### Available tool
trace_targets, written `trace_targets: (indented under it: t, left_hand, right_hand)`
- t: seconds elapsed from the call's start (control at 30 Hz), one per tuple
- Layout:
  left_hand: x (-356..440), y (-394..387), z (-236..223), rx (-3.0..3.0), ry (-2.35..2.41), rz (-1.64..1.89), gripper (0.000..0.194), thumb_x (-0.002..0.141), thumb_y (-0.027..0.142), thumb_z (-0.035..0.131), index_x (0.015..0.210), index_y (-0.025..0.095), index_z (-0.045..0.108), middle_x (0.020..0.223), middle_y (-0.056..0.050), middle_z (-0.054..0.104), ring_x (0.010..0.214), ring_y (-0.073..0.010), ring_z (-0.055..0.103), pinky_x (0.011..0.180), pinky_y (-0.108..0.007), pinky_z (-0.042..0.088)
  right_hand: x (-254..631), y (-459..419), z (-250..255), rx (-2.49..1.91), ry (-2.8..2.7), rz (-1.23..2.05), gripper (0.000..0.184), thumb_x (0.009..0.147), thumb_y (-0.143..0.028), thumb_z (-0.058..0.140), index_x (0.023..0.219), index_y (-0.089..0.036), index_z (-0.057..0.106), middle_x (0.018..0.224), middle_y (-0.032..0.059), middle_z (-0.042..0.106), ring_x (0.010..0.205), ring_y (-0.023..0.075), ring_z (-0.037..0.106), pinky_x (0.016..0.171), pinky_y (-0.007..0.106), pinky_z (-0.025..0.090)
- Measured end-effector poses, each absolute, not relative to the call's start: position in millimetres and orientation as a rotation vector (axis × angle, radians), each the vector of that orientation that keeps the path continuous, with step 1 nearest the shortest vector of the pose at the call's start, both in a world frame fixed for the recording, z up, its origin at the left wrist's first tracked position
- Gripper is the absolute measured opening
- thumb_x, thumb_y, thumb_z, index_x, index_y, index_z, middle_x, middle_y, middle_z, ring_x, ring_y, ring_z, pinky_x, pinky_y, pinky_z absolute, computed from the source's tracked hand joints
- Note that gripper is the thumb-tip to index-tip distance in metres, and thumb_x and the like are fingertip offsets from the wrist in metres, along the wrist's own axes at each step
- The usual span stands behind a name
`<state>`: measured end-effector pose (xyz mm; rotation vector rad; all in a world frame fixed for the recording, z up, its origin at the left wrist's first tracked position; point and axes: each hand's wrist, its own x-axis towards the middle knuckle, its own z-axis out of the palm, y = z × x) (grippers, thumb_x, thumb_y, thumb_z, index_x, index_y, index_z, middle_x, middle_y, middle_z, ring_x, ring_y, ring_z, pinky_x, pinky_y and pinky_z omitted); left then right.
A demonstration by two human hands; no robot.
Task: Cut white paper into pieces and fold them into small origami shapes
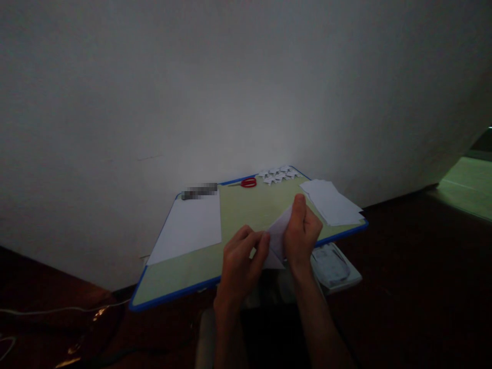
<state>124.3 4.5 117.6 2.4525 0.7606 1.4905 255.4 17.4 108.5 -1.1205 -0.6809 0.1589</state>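
Note:
A folded piece of white paper (279, 234) is held up between my two hands, over the table's front edge. My left hand (244, 256) pinches its left side between thumb and fingers. Its right side is gripped by my right hand (302, 230), thumb pointing up and fingers curled. One pointed corner of the paper hangs below, between the hands. Beyond them on the table (242, 210) lie red-handled scissors (248, 182) and several small folded white paper shapes (277, 175) grouped at the back edge.
A white sheet (188, 223) covers the table's left part, with a blurred dark object (200, 191) at its top. Loose white sheets (330, 202) are stacked at the right. Below the right edge sits a white box (336, 269). A wall (230, 92) rises behind; a cable (69, 310) runs at left.

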Motion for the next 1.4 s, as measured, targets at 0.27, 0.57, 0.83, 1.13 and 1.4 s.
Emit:
trace_targets:
  t: [0.27, 0.57, 0.83, 1.13, 1.4]
  left_hand:
    - [122, 7, 116, 2.436, 0.79, 1.449, 0.024, 0.1, 0.011, 0.06, 0.078, 0.018, 0.062, 0.07, 0.002, 0.052, 0.066, -0.0118, 0.053, 0.06, -0.024, 0.04]
    - [119, 5, 118, 2.451, 0.743, 1.29, 0.024, 0.101, 0.014, 0.061, 0.077, 0.017, 0.066, 0.071, 0.001, 0.055, 0.067, -0.0121, 0.055, 0.06, -0.024, 0.041]
    - [119, 11, 116, 2.349, 0.875, 1.379, 0.028, 0.101, 0.021, 0.061, 0.074, 0.017, 0.069, 0.067, 0.002, 0.057, 0.063, -0.0108, 0.054, 0.06, -0.022, 0.04]
    - [110, 23, 111, 1.824, 1.345, 1.627, 0.029, 0.098, 0.037, 0.063, 0.084, 0.017, 0.079, 0.068, 0.001, 0.071, 0.063, -0.0131, 0.061, 0.059, -0.022, 0.042]
    - [112, 20, 109, 1.695, 1.279, 1.634, 0.031, 0.095, 0.042, 0.066, 0.085, 0.017, 0.081, 0.069, -0.001, 0.072, 0.067, -0.0169, 0.067, 0.059, -0.023, 0.047]
  right_hand:
    - [260, 18, 113, -1.148, -0.631, 0.227, 0.064, 0.101, -0.071, 0.04, 0.058, -0.024, 0.042, 0.055, -0.0063, 0.036, 0.056, 0.0132, 0.033, 0.053, 0.031, 0.028]
    - [269, 14, 118, -1.175, -0.618, 0.037, 0.06, 0.102, -0.065, 0.047, 0.058, -0.024, 0.044, 0.055, -0.0063, 0.037, 0.056, 0.0129, 0.034, 0.052, 0.029, 0.028]
    - [271, 19, 114, -1.113, -0.633, 0.232, 0.065, 0.103, -0.071, 0.036, 0.062, -0.023, 0.051, 0.052, -0.006, 0.041, 0.05, 0.0132, 0.041, 0.051, 0.029, 0.032]
    - [278, 23, 107, -1.0, -1.123, 0.637, 0.032, 0.094, -0.044, 0.07, 0.116, -0.022, 0.072, 0.094, 0.004, 0.075, 0.079, 0.0179, 0.071, 0.072, 0.03, 0.053]
    - [268, 27, 104, -0.928, -1.157, 0.707, 0.025, 0.087, -0.045, 0.076, 0.089, -0.021, 0.072, 0.081, 0.0018, 0.074, 0.075, 0.0181, 0.066, 0.067, 0.028, 0.051]
